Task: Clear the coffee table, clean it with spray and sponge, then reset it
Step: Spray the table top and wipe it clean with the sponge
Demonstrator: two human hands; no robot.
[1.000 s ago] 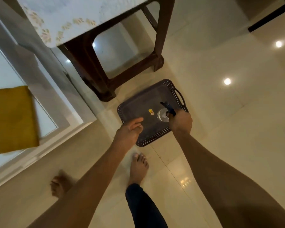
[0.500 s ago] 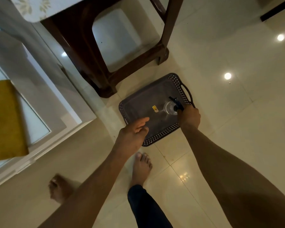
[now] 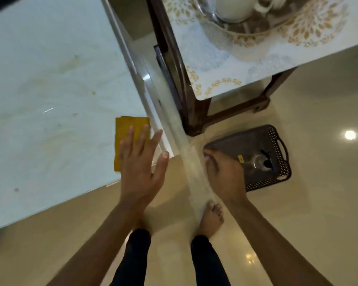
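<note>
**Yellow cloth within reach, spray parked on the floor**

Pale, glossy and lightly stained, the broad white coffee table top (image 3: 50, 100) fills the left of the view; its surface looks cleared for wiping, and faint marks suggest the cleaning is not finished. Beside it, on the right, stands a dark brown wooden side table with a white, gold-leaf patterned top (image 3: 225, 65), carrying a round clear glass tray (image 3: 232, 27) with a white ceramic jug (image 3: 234, 7). That is probably where the table's things were put aside so they stay off the wet surface.

On the cream tiled floor (image 3: 318, 203), just by the side table's leg, lies a dark rectangular plastic tray with perforated rim and loop handles (image 3: 277, 141). A clear spray bottle with a black trigger head (image 3: 258, 162) stands in it, kept low and out of the wiping path yet near.

At the coffee table's near corner sits a flat mustard-yellow folded cleaning cloth (image 3: 126, 129), serving as the sponge. The left hand (image 3: 139, 168) is spread wide, fingers straight, over the cloth's near end; whether it presses down cannot be told. I judge it is about to take the cloth. The right hand (image 3: 223, 176) hangs above the dark tray's edge, fingers loosely bent, gripping nothing.
</note>
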